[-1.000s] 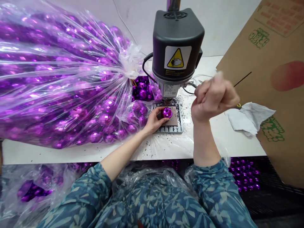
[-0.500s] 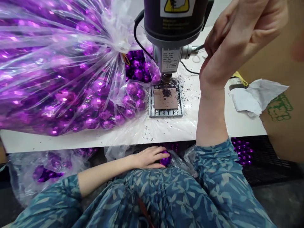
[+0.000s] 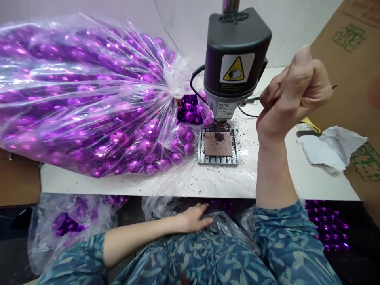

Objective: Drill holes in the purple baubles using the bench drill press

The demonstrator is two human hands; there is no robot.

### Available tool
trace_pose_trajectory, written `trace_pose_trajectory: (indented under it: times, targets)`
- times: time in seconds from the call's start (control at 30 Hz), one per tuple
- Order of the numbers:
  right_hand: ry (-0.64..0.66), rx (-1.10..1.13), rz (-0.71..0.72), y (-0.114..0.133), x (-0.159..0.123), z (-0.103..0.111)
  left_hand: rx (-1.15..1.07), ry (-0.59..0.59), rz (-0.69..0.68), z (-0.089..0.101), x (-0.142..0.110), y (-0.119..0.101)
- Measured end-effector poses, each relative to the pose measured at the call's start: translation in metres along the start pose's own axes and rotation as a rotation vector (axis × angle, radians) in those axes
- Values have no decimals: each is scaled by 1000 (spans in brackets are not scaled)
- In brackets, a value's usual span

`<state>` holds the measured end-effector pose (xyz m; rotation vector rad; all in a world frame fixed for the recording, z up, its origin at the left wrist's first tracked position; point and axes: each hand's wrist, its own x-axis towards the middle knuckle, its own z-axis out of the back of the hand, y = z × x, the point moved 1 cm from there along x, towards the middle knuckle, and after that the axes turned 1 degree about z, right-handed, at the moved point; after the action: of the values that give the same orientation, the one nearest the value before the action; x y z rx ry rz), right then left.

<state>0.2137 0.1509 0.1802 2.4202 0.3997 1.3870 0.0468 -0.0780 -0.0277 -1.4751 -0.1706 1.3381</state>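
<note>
My right hand is raised beside a small drill press. Its fingers are wrapped around the press's lever, whose thin end pokes out past my fist. Under the chuck, a flat pinkish-brown block with a dark hole lies on a slotted metal base, dusted with dark shavings. Low in front of my body, below the table edge, my left hand is spread with thumb and fingers apart. It is near crumpled clear plastic, and no ball shows in it.
A large tied clear bag of shiny purple balls takes up the table's left. More bagged balls hang below it, and others lie in a dark crate at lower right. White paper rests beside a cardboard box.
The view has tilted up, showing more of the drill press and wall. The purple ball under my left hand is gone from sight, and those fingers have spread. My right hand keeps gripping the lever.
</note>
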Motion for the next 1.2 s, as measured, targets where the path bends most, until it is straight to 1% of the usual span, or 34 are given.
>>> trace_pose_trajectory:
  times: [0.03,0.07,0.1,0.17,0.2,0.23,0.27,0.3,0.33,0.37,0.43,0.47,0.5,0.53,0.57,0.6,0.67,0.7,0.73,0.77,0.8,0.83,0.9,0.97,1.0,1.03,1.1,1.2]
  targets:
    - [0,-8,-10,0,0,1,143,54,-160,13,-10,-20]
    - [-2,-11,-16,0,-1,2,239,94,-323,29,-17,-41]
    - [-3,-11,-17,0,-2,3,282,5,-446,49,-20,-64]
    - [-5,-7,-11,-1,-2,3,372,-344,-645,96,-13,-109]
    - [-6,-5,-6,-1,-3,4,446,-543,-684,121,-3,-129]
    - [-8,-6,-2,-1,-3,4,536,-717,-647,144,10,-148]
    - [-8,-8,1,-1,-3,4,633,-851,-571,164,26,-164]
    - [-3,-11,2,-1,-4,4,732,-922,-473,180,42,-176]
    - [4,-15,3,-1,-4,4,820,-941,-357,193,58,-186]
    - [13,-21,3,0,-4,4,891,-931,-253,202,73,-192]
    - [29,-38,6,1,-5,5,976,-875,-94,211,95,-196]
    - [36,-45,7,2,-5,5,986,-853,-53,213,102,-195]
    - [42,-52,8,3,-6,6,974,-849,-42,215,106,-192]
    - [47,-62,10,4,-6,6,938,-866,-57,217,107,-189]
    - [53,-74,11,5,-7,7,882,-901,-103,218,105,-185]
    - [58,-90,9,5,-7,7,809,-948,-178,220,100,-181]
    - [58,-120,3,7,-8,7,620,-1041,-384,220,83,-172]
    - [51,-128,-4,7,-8,6,511,-1058,-494,217,73,-168]
    - [44,-126,-12,8,-8,6,394,-1046,-591,211,63,-162]
    - [37,-118,-20,8,-8,6,271,-1006,-666,204,54,-156]
    - [33,-109,-27,8,-9,5,147,-940,-712,194,46,-150]
    - [31,-102,-34,8,-9,5,28,-853,-732,182,41,-142]
    - [29,-110,-41,8,-9,4,-178,-665,-721,157,41,-126]
    - [25,-134,-38,8,-9,4,-329,-525,-680,135,51,-110]
    - [20,-141,-33,8,-9,3,-384,-490,-661,127,60,-103]
    - [19,-148,-27,8,-9,3,-424,-477,-643,121,70,-97]
    - [20,-168,-12,8,-9,3,-456,-492,-616,115,89,-89]
    - [30,-175,3,8,-9,3,-391,-544,-616,116,109,-87]
